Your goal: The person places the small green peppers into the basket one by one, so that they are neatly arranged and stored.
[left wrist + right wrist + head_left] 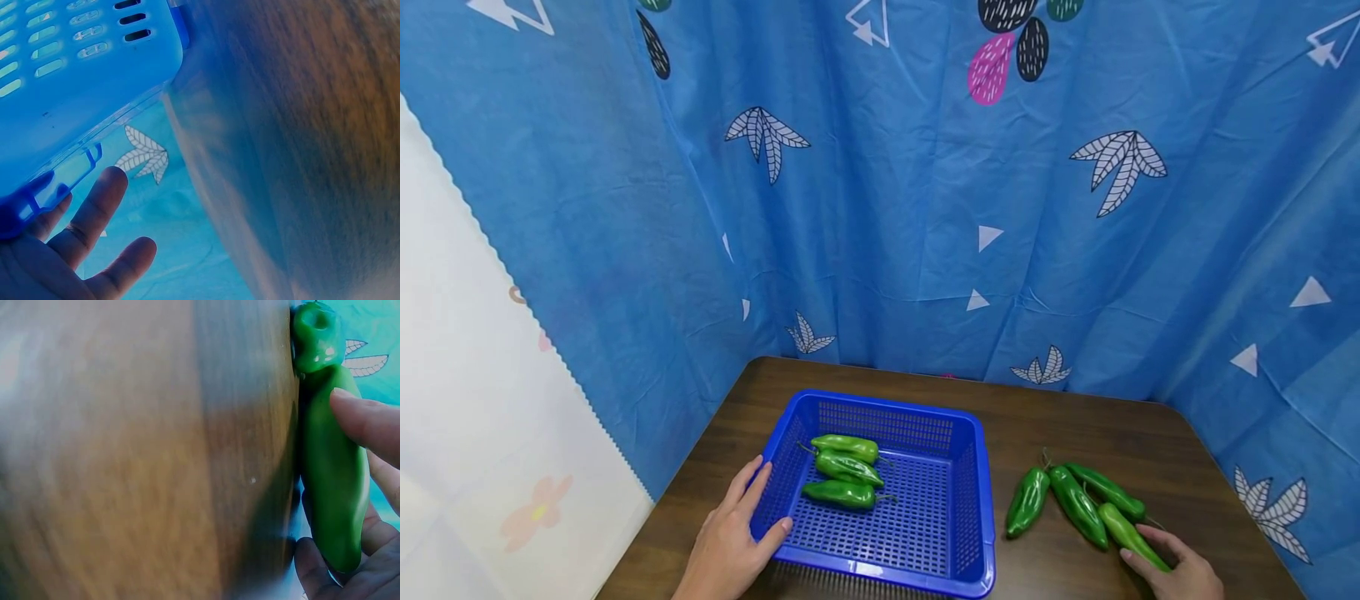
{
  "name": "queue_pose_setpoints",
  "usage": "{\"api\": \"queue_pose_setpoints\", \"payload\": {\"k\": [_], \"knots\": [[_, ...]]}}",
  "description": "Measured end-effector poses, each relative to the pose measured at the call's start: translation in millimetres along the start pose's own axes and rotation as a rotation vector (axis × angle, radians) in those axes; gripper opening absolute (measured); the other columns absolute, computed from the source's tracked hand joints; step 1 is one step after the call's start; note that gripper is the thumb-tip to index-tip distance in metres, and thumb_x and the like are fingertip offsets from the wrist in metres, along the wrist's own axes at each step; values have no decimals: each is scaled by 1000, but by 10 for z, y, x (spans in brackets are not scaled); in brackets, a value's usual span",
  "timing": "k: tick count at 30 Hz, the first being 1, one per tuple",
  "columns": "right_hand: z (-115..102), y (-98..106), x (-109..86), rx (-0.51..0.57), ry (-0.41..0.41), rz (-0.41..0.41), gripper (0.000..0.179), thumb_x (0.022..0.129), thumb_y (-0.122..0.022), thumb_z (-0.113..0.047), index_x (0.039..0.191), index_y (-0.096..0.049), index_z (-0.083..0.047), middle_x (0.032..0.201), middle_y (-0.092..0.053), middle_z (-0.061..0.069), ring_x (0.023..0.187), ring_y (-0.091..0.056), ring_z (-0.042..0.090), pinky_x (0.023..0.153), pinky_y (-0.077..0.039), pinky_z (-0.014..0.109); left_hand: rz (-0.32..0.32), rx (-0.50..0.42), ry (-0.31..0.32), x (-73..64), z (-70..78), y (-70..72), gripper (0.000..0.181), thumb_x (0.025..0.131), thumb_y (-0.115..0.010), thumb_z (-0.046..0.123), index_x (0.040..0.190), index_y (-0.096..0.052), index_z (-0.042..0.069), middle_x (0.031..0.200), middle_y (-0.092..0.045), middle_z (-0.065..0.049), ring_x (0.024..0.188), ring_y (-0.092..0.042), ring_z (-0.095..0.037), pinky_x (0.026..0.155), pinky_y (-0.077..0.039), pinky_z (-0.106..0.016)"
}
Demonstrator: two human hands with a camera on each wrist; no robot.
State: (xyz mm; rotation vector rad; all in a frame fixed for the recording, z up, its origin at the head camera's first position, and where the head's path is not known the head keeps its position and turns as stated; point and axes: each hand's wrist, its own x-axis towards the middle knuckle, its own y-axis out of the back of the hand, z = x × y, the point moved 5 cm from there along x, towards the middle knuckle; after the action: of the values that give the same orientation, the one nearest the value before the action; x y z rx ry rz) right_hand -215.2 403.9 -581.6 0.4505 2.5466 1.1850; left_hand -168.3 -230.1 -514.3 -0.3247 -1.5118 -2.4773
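My left hand (730,533) rests at the near left corner of a blue plastic basket (880,567), thumb over the rim, its other fingers fairly straight and spread along the outside. In the left wrist view those fingers (94,209) lie beside the basket wall (75,112). Three green peppers (844,494) lie inside, toward the left. On the right, my right hand (1183,571) holds a lighter green pepper (1127,533) between thumb and fingers. The right wrist view shows this pepper (334,469) low by the tabletop, with a darker pepper (315,337) just beyond its end.
Several darker peppers (1078,504) lie grouped on the brown wooden table (1075,417), right of the basket. A blue patterned curtain (887,208) hangs behind the table and at its sides. White cloth (475,375) covers the far left.
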Motion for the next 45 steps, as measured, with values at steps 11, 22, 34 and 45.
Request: {"api": "queue_pose_setpoints", "payload": {"k": [11, 22, 34, 45], "knots": [[53, -15, -11, -4, -9, -74, 112, 63, -75, -77, 140, -51, 0, 136, -48, 35, 106, -57, 48, 88, -47, 59, 2, 10, -10, 6, 15, 8, 80, 87, -71, 54, 151, -46, 14, 157, -38, -5, 124, -61, -37, 83, -49, -64], [-82, 64, -126, 14, 5, -73, 97, 71, -78, -68, 139, -55, -4, 137, -52, 33, 100, -62, 43, 84, -49, 54, 32, 6, -41, -1, 17, 40, 78, 88, -71, 52, 150, -47, 11, 158, -38, -6, 122, -62, -37, 81, -50, -64], [-117, 111, -223, 101, -42, 5, 90, 73, -81, -61, 138, -57, -3, 140, -49, 33, 115, -54, 49, 88, -47, 55, 23, 6, -47, 7, 24, 42, 79, 89, -69, 55, 151, -46, 11, 159, -36, -5, 118, -64, -36, 79, -50, -63], [-241, 193, -264, 152, -43, 29, 88, 77, -79, -59, 141, -55, -4, 145, -49, 29, 120, -52, 44, 90, -48, 53, 19, 11, -38, 4, 16, 42, 78, 89, -70, 53, 151, -46, 12, 159, -36, -5, 120, -63, -37, 81, -50, -63]]}}
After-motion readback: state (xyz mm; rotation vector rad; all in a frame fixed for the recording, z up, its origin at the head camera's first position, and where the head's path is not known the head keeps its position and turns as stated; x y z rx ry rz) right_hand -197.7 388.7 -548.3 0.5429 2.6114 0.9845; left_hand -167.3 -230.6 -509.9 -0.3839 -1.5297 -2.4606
